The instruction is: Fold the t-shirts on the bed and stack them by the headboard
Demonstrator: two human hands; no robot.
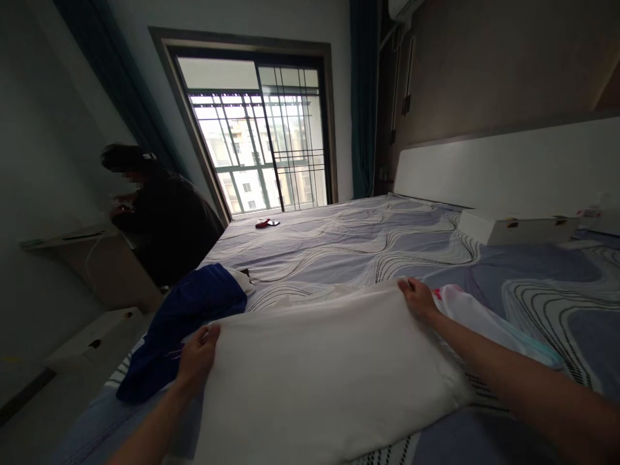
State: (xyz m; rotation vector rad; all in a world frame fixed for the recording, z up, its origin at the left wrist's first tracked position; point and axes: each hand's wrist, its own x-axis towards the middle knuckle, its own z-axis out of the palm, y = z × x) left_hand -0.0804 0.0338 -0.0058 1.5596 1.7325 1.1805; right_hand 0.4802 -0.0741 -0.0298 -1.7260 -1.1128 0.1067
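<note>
A broad piece of white cloth, possibly a garment, is stretched between my two hands over the bed, its lower part reaching the bottom of the view. My left hand pinches its far left corner, fingers closed. At the far right corner my right hand grips the cloth the same way. Just left of my left hand lies a dark blue garment with a white part at its end. Beyond my right forearm is a white garment with pink and light blue trim, partly hidden by that arm.
The bed has a grey-purple wavy-patterned sheet. A white box stands near the headboard. Small red and dark items lie at the far edge. At left, a person in dark clothes is by a small table; another box sits below.
</note>
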